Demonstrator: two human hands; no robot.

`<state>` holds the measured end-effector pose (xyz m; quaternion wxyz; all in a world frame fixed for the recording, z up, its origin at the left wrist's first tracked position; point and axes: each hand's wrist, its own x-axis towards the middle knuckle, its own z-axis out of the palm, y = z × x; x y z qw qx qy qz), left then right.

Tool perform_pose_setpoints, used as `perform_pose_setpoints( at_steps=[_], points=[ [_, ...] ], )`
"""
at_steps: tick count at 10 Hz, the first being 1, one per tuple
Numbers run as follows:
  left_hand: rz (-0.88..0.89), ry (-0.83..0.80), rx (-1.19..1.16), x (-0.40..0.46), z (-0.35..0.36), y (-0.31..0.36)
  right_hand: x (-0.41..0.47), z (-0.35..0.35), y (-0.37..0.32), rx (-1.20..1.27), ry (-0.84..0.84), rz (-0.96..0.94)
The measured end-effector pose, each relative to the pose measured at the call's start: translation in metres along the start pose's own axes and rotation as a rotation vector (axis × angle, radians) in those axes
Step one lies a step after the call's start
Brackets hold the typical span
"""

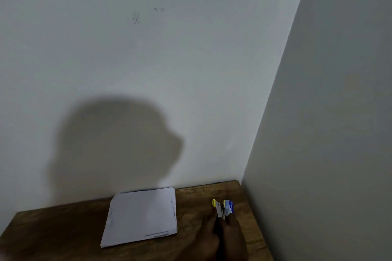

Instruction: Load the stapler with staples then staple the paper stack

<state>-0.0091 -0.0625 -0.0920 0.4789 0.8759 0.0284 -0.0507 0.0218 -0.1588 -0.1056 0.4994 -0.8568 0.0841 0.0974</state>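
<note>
**A:** What does the head camera show?

**B:** Mostly pale wall (191,59), with a rounded shadow (114,144) low on it. The camera is tilted up, so only the back strip of a dark brown wooden table (63,231) shows along the bottom, pushed into the corner where a second grey wall (328,133) meets the first.

**A:** And the paper?

**B:** A stack of white paper sheets (141,216) lies flat near the middle of the table, its far edge close to the wall. There is a line of small print along its near edge, too blurred to read.

**A:** Hands?

**B:** Two, both dim and blurred, low at the right of the paper. The right hand (234,237) and the left hand (206,237) come together around a small box with yellow, white and blue on it (223,207), which sticks up from between their fingers. Both seem closed on it, though I cannot tell exactly which fingers pinch it.

**A:** Is that the staples?

**B:** It may be a staple packet; the blur prevents me from being sure. The box is well apart from the paper, nearer the grey wall.
</note>
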Motion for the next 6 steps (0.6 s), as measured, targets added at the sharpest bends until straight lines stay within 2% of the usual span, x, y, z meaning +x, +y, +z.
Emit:
perform_pose_setpoints(
  at_steps=[1,2,3,4,5,6],
  points=[
    [-0.115,0.064,-0.491,0.0,-0.01,0.018,-0.004,-0.006,0.0,-0.062,-0.009,-0.051],
    [-0.251,0.051,-0.521,0.006,-0.023,0.031,-0.001,-0.002,-0.004,-0.164,0.046,-0.048],
    [-0.107,0.058,-0.096,0.005,-0.008,0.011,-0.008,-0.005,-0.011,-0.378,0.258,-0.193],
    [-0.026,0.144,0.012,0.001,0.001,0.005,-0.024,-0.008,-0.035,-0.658,0.225,-0.393],
    [0.187,0.291,0.219,0.005,-0.03,0.014,-0.028,-0.011,-0.067,-0.775,0.18,-0.466],
    [0.412,0.512,0.355,0.007,-0.064,0.013,-0.025,-0.004,-0.097,-0.808,0.277,-0.68]
  ],
)
